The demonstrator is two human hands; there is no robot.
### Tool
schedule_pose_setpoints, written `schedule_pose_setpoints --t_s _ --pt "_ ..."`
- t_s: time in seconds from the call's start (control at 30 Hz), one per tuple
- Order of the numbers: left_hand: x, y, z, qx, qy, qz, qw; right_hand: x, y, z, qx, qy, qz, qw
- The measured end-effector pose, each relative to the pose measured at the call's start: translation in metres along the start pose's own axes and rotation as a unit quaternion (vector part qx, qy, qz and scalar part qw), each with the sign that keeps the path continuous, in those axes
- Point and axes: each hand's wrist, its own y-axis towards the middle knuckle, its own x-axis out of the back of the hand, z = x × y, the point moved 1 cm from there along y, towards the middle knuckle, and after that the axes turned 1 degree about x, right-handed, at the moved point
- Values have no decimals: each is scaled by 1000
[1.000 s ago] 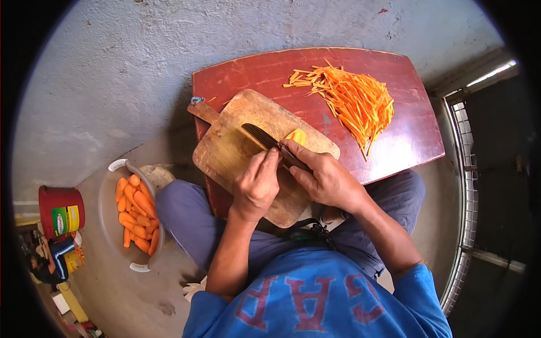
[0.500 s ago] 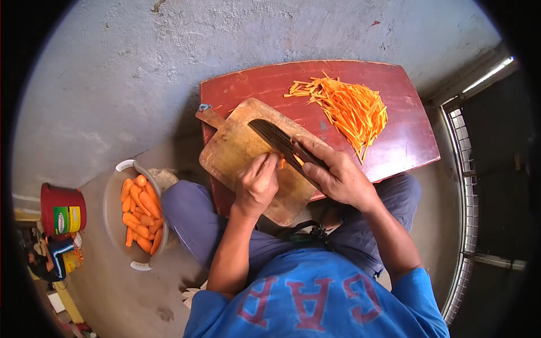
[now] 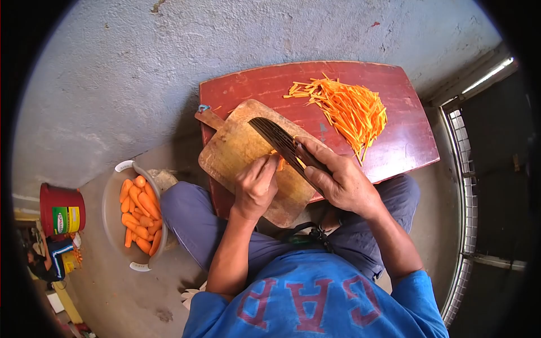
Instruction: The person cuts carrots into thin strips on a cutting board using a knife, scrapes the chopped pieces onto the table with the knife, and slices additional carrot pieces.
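Observation:
My right hand (image 3: pixel 344 180) is closed round a wide dark-bladed knife (image 3: pixel 274 135), whose blade slants to the upper left over the wooden cutting board (image 3: pixel 225 155). Left of the blade, my left hand (image 3: pixel 256 186) has its fingers bent and pressed on a piece of carrot (image 3: pixel 280 164), mostly hidden by the fingers and the knife. Some orange also shows along the blade's right side. A heap of carrot strips (image 3: pixel 352 112) lies on the red table (image 3: pixel 248 84), to the right of the board.
On the floor at left stands a tub (image 3: pixel 110 211) of whole peeled carrots (image 3: pixel 141 211). Beyond it is a red bucket (image 3: pixel 49 209), with another person (image 3: pixel 53 259) near it. A blue-grey wall (image 3: pixel 169 73) rises behind the table, and a dark door (image 3: pixel 499 169) is at right.
The knife and both hands have barely shifted. My right fingers sit slightly differently on the knife, and the view has moved a little.

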Motion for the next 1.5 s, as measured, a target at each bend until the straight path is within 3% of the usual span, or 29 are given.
schedule_pose_setpoints --t_s 0.27,0.43,0.57,0.77,1.0,1.07,1.33,1.5 --pt "1 0 0 -2 -4 11 1000 -15 5 -19 8 -21 19 1000" --pt "-2 -5 1 21 -6 33 999 -30 2 -40 -53 -19 39 998" --pt "3 4 -3 27 -33 6 999 -28 0 -28 1 -86 35 996" --pt "7 -2 -3 35 -45 17 998 -32 1 -39 47 -80 27 995" --pt "8 2 -5 46 -66 19 997 -12 -10 -29 -7 12 6 1000" --pt "8 4 -6 38 -63 19 997 5 -8 4 -111 45 30 992" --pt "5 3 -6 45 -68 19 996 2 -12 -7 -63 5 46 997" --pt "6 6 -7 8 -46 8 999 9 -10 5 -141 53 64 986"
